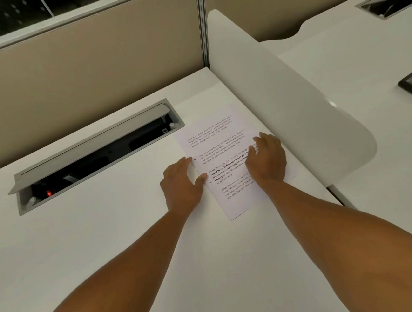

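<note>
Flat palms, nothing pinched: my left hand (181,183) lies on the tabletop (107,240), thumb touching the printed sheet (213,135), and my right hand (267,161) rests loosely on top. Sheet's by the tabletop's right edge, with the white divider (282,93) just beside it and the cable hatch (94,154) open near its far left corner.

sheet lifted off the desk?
No: the sheet lies flat on the desk, with the right hand resting on it and the left hand at its left edge.
</note>
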The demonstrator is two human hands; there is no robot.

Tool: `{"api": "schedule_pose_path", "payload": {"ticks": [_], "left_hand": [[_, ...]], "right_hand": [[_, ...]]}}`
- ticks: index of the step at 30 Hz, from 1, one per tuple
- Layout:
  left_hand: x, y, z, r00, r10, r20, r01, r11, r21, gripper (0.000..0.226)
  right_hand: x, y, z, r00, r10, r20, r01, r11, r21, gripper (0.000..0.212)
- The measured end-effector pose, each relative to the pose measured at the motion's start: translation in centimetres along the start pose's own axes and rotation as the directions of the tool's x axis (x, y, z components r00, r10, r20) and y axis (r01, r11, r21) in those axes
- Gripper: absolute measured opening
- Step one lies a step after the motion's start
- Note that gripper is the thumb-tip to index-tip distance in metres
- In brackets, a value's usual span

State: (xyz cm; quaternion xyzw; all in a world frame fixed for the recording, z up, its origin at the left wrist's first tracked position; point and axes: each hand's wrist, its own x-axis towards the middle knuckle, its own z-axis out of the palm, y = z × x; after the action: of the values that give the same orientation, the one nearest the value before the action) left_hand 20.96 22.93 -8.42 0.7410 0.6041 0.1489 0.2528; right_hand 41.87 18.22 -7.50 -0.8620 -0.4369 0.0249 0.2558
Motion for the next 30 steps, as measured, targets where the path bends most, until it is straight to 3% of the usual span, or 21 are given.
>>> {"api": "schedule_pose_path", "payload": {"ticks": [6, 22, 30], "left_hand": [[-0.3, -0.8, 0.9, 0.997, 0.065, 0.041, -0.070, 0.990, 0.120, 0.066], [0.7, -0.3, 1.2, 0.996, 0.070, 0.059, -0.077, 0.989, 0.124, 0.070], [-0.5, -0.6, -0.4, 0.998, 0.029, 0.052, -0.035, 0.994, 0.108, 0.070]], "right_hand": [[-0.4, 0.7, 1.0, 0.987, -0.019, 0.157, 0.031, 0.997, -0.074, 0.041], [-0.2, 0.6, 1.1, 0.978, -0.015, 0.209, 0.035, 0.995, -0.089, 0.042], [-1.9, -2.5, -0.1, 0.970, -0.107, 0.220, 0.117, 0.992, -0.037, 0.043]]}}
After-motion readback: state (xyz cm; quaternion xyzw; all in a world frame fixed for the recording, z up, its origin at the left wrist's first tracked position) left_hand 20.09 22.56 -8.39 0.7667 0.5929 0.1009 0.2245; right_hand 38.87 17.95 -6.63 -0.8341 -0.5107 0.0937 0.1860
